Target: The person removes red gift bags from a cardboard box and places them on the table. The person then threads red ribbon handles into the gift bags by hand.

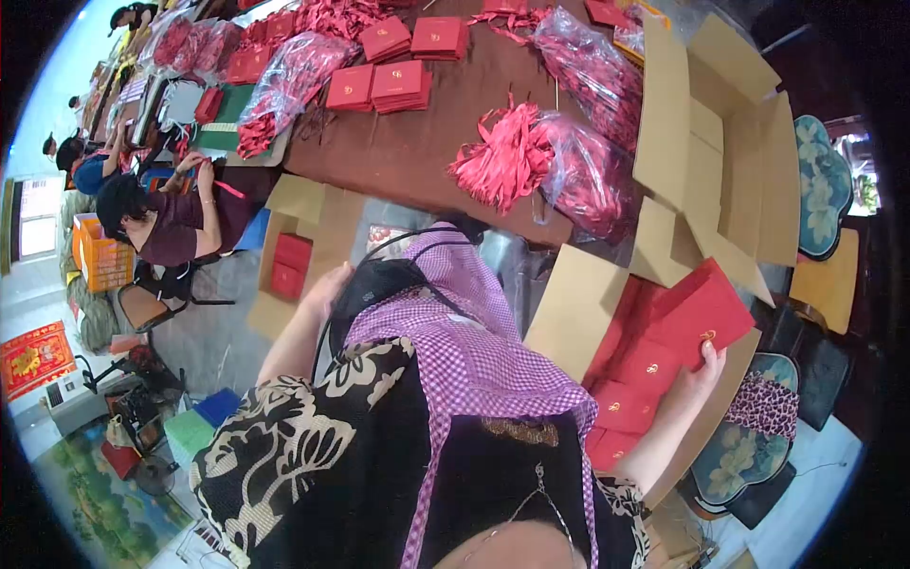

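My right hand grips the lower edge of a red folder-like piece with a gold emblem, held tilted above an open cardboard box. Inside that box lie several red pieces with the same gold emblem. On the other side, my left hand is beside a black bag or cloth with thin black cords, over the purple checked apron. Its fingers are small and partly hidden, so its grip cannot be made out.
A brown table bears stacked red folders, red ribbons and plastic bags of ribbons. Another open box stands at the right. A box with red pieces is at the left, near a seated co-worker holding ribbon.
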The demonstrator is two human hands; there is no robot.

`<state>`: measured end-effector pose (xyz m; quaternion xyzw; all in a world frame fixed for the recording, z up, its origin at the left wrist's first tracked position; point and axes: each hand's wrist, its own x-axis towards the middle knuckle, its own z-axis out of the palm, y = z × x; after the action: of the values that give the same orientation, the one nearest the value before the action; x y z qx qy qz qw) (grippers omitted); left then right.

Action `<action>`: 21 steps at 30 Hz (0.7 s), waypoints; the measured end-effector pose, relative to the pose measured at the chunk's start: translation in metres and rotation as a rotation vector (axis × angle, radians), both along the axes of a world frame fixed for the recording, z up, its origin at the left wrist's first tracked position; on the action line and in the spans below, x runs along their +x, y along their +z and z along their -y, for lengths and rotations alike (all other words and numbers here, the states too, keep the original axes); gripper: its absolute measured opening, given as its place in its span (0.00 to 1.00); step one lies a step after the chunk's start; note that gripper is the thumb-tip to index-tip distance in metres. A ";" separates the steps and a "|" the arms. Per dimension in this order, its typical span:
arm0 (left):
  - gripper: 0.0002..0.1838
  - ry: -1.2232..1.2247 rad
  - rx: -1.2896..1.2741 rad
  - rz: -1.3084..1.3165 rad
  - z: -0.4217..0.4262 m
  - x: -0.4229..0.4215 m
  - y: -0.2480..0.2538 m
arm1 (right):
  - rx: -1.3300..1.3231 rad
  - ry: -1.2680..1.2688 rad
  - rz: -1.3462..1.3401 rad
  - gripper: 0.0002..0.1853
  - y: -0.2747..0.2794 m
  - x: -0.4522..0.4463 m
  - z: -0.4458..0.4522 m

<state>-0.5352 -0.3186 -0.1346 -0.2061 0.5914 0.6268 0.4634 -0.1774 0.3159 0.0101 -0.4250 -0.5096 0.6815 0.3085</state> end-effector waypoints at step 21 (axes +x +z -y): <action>0.23 -1.271 -0.153 -0.097 -0.055 -0.221 -0.062 | -0.246 0.132 0.290 0.29 -0.045 -0.244 0.065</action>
<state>-0.7559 -0.2635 -0.1968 0.1808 0.6614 0.1946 0.7014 -0.4216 0.2506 -0.0353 -0.5190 -0.4883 0.6890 0.1322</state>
